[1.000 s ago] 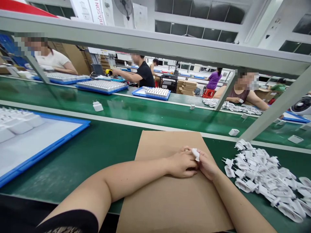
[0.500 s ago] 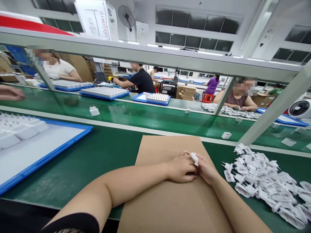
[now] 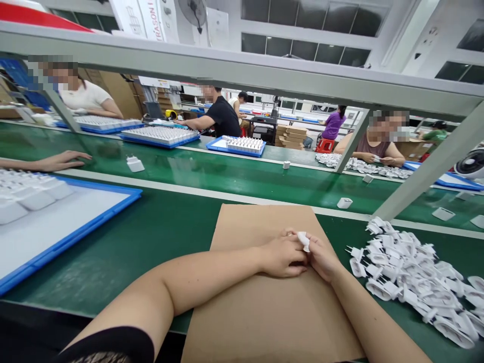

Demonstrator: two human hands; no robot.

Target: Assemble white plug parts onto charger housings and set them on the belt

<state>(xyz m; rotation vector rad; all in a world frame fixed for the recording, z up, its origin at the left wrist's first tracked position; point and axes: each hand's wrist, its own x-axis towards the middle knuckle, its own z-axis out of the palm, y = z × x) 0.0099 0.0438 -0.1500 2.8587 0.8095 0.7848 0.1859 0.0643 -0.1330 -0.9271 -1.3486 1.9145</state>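
Note:
My left hand [image 3: 283, 256] and my right hand [image 3: 321, 258] rest together on a brown cardboard sheet [image 3: 264, 312]. Between their fingertips is a small white plastic plug piece [image 3: 303, 241], with most of it showing above the fingers. To the right of my right hand, on the green belt, lies a loose heap of white plug adapters [image 3: 412, 282] with metal pins. My right hand is the nearer one to that heap.
A blue-rimmed tray [image 3: 75, 242] of white chargers sits left of the cardboard. A metal frame crosses the view above a second green belt [image 3: 234, 176] carrying loose white chargers. A co-worker's hand [image 3: 64, 160] rests beyond the tray, and other people work further off.
A co-worker's hand has come in at the left over the far belt. Loose white chargers on that belt have shifted left. My hands and the plug piece stay nearly still.

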